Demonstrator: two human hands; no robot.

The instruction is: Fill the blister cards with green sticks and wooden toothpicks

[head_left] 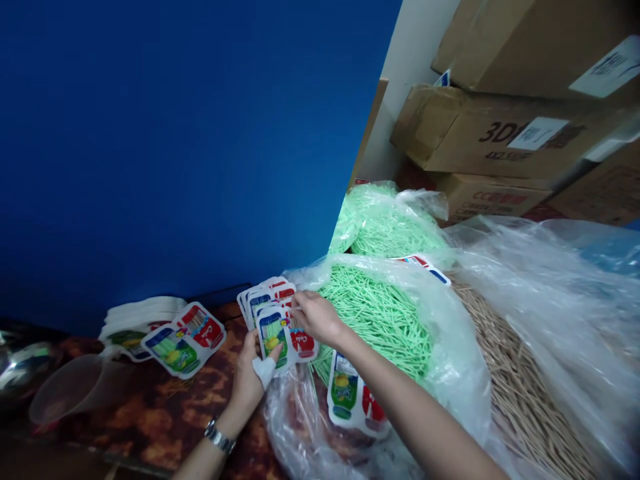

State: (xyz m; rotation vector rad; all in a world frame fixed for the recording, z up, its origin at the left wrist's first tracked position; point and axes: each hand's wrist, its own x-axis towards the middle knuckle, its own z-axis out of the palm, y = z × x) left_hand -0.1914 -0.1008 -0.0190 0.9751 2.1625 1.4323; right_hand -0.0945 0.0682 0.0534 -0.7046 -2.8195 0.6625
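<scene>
My left hand (253,367), a white patch at its thumb, grips a fanned stack of bottle-shaped candy packs (273,333). The front pack has a green-and-yellow half with pale green sticks and a red "Cola" half with brown sticks. Over the red half, the fingers of my right hand (316,317) are pinched together; what they hold, if anything, is hidden. Just beyond is an open clear bag of thin green sticks (377,320). Another pack (345,393) lies on that bag's near side, partly behind my right forearm.
At left, a loose pack (184,340) leans by a pile of white-edged packs (143,317), near a clear plastic scoop-like container (70,390). A bag of brown sticks (520,373) lies right, a second green bag (395,223) behind. Cardboard boxes (505,133) are stacked beside the blue wall (190,147).
</scene>
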